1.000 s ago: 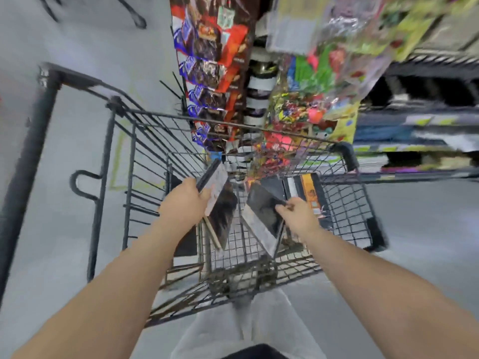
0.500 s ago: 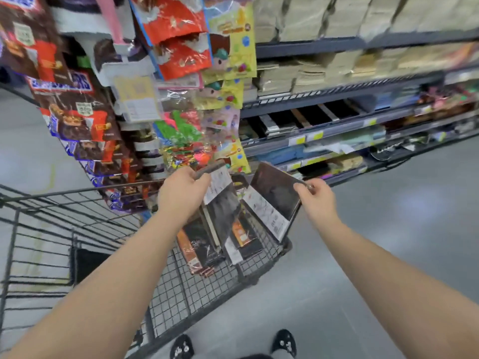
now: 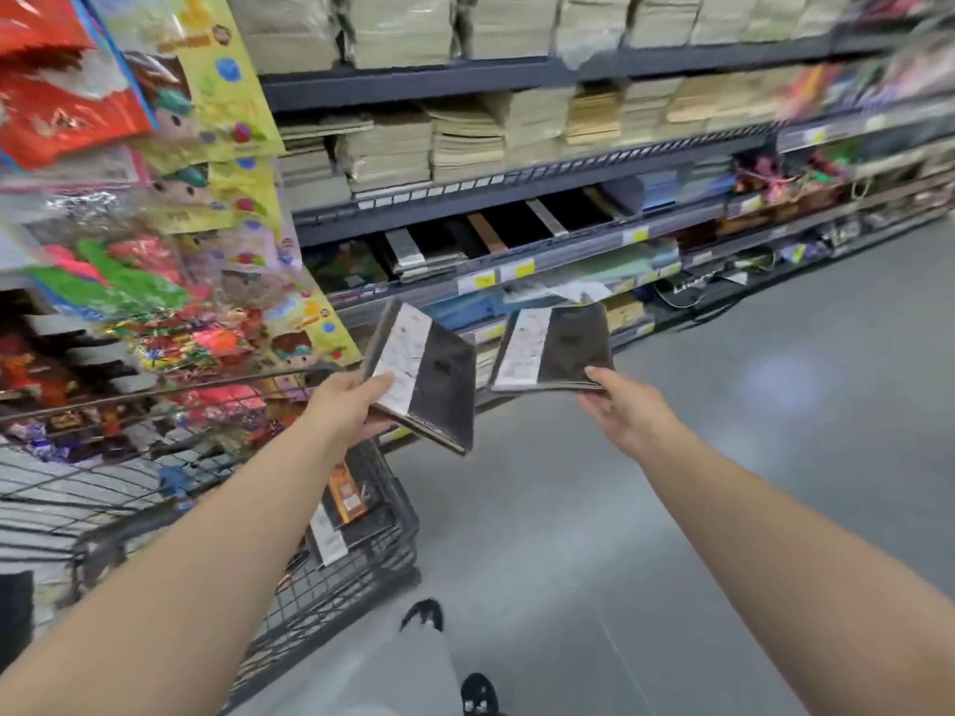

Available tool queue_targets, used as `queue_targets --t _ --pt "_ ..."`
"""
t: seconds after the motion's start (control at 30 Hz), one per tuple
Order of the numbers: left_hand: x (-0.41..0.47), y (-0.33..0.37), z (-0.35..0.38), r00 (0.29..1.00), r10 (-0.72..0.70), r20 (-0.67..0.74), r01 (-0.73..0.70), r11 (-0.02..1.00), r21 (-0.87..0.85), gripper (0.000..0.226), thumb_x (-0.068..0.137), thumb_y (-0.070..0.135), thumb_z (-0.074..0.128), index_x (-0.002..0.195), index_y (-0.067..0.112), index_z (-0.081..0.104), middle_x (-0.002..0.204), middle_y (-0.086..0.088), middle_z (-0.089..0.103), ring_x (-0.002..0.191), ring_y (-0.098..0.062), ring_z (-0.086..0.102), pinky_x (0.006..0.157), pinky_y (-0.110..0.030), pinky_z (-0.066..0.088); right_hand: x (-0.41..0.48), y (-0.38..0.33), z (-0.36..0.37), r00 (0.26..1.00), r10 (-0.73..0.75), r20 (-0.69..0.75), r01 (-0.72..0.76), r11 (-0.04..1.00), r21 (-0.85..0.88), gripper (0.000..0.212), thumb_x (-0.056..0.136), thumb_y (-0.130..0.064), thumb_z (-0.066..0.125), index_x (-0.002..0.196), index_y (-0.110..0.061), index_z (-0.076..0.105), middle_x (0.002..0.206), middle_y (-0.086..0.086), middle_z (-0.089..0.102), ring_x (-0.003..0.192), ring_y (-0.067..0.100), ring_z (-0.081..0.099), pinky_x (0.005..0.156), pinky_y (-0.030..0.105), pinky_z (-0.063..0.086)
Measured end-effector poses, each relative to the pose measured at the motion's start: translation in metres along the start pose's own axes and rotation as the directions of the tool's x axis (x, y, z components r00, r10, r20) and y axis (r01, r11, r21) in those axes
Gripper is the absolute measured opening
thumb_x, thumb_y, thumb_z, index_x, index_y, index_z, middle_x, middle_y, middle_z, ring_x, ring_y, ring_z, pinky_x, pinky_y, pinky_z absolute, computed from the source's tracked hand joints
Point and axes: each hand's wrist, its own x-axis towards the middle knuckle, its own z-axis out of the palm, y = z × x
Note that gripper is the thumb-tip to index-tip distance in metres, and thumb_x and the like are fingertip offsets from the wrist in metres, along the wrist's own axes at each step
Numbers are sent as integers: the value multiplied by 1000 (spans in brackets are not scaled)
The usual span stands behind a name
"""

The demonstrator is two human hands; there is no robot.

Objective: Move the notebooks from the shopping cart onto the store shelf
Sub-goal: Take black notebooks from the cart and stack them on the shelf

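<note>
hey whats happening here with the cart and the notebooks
A person is restocking. The left hand holds one dark notebook and the right hand holds another notebook, both raised towards the store shelf. Neither is on the shelf yet. More notebooks lie in the shopping cart.

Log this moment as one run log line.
left hand: holds black notebooks | right hand: holds black notebook | grey metal store shelf: not reached | black wire shopping cart: more notebooks inside
</note>
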Motion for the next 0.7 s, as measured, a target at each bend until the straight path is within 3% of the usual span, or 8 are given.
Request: queue_targets --t 0.07,0.13,0.23,0.3,0.4,0.57,0.7 --pt "16 2 13 998 -41 49 43 998 -37 12 96 10 53 106 5 58 93 -11 65 51 -4 67 49 -18 55 19 -12 3 994 95 61 -97 995 36 4 90 0 56 89 -4 57 87 10 66 82 18 61 54 18 56" --pt "38 2 23 994 -81 78 88 992 -89 13 95 5 52 107 4 57 100 -15 65 63 -12 70 61 -25 58 41 -20 6 983 143 114 -148 988 42 12 93 -1 52 85 -8 58 76 5 70 82 16 61 55 16 56" --pt "82 -3 34 981 -150 124 165 979 -121 27 94 5 54 121 3 55 121 -17 62 97 -28 65 90 -39 52 78 -26 10 982 168 88 -169 986 2 6 92 -4 52 92 -8 57 90 6 67 84 16 62 55 17 56" --pt "106 -8 42 975 -195 111 207 972 -113 25 92 9 58 118 8 57 125 -16 63 106 -31 62 100 -47 46 102 -31 15 981 183 71 -182 983 -18 9 91 -5 51 96 -9 56 90 4 65 83 16 62 55 17 55" --pt "137 -15 58 964 -251 92 259 961 -93 9 92 15 61 100 17 60 119 -11 65 101 -28 64 102 -47 45 134 -39 28 976 209 61 -208 978 -19 9 90 -6 50 91 -10 57 81 1 67 79 16 62 63 20 55" --pt "167 -7 74 953 -293 70 298 953 -62 31 91 23 62 122 21 57 118 -3 68 105 -23 65 90 -38 51 178 -44 51 960 250 124 -245 968 -58 11 92 -7 50 91 -13 59 69 -5 72 80 13 63 74 22 49" --pt "181 -1 82 944 -330 -31 325 939 -112 35 91 20 63 124 13 53 119 -8 65 100 -24 63 94 -40 49 211 -47 70 916 307 258 -284 951 -123 17 93 -9 48 93 -19 61 78 -8 73 79 9 66 79 21 48"
